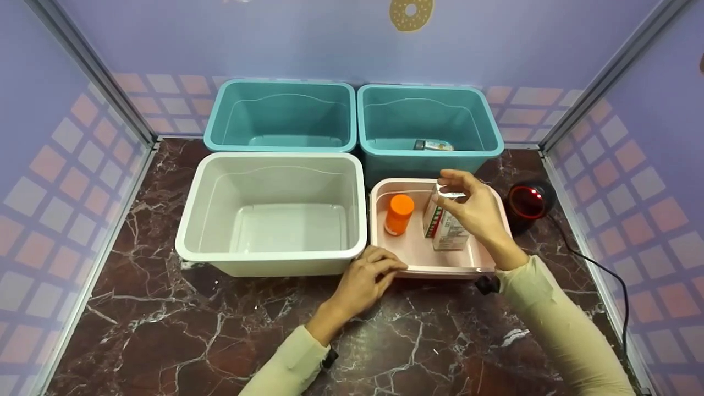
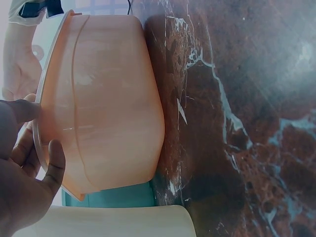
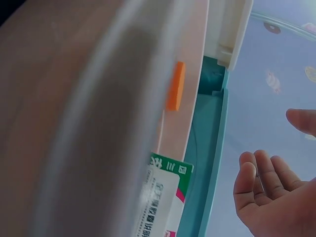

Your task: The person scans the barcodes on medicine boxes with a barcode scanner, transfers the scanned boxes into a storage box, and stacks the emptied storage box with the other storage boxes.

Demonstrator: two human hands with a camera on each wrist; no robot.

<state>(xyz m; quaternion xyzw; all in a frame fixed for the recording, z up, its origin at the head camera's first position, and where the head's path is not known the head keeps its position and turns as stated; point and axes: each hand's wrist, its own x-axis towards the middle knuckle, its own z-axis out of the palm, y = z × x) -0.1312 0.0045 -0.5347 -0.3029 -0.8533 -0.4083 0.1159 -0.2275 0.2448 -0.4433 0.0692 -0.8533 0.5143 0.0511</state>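
Observation:
My left hand [image 1: 363, 280] holds the front left corner of the pink bin [image 1: 404, 254]; in the left wrist view, its thumb and fingers straddle the rim. Over the same bin, my right hand [image 1: 477, 213] hovers above two medicine boxes, and the right wrist view shows its fingers spread apart with nothing between them. A white box [image 1: 451, 237] with fine print stands in front, partly hidden by that hand. Just behind and left of it is a box with green and red stripes [image 1: 433, 220]. An orange bottle [image 1: 398, 214] stands upright at the bin's left.
A large white bin [image 1: 269, 256] stands left of the pink one. Behind are two teal bins, the left one [image 1: 280, 148] and the right one [image 1: 429, 159], with a small bottle [image 1: 433, 145] inside the latter. A black device with a red glow [image 1: 529, 201] and its cable [image 1: 605, 269] lie at right.

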